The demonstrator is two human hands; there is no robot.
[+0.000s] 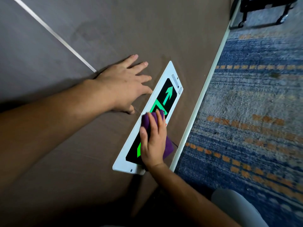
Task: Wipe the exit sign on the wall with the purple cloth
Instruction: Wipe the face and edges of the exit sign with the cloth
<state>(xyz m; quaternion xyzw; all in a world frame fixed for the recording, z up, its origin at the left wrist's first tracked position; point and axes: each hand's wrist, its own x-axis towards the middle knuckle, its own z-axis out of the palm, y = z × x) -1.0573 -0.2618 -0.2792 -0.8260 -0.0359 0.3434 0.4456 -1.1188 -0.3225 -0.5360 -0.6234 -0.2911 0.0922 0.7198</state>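
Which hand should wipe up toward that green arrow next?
The right hand, probably: it already presses the purple cloth on the exit sign. The left hand lies flat on the wall.

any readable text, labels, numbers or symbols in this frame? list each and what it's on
No readable words or numbers.
Green arrow symbol, no lettering: on the black panel of the exit sign.
Green pictogram at mid panel: mostly hidden by the purple cloth under the right hand; cannot be made out.
Second green shape at the near end: partly hidden.
Small red mark at the sign's edge: too small to read.
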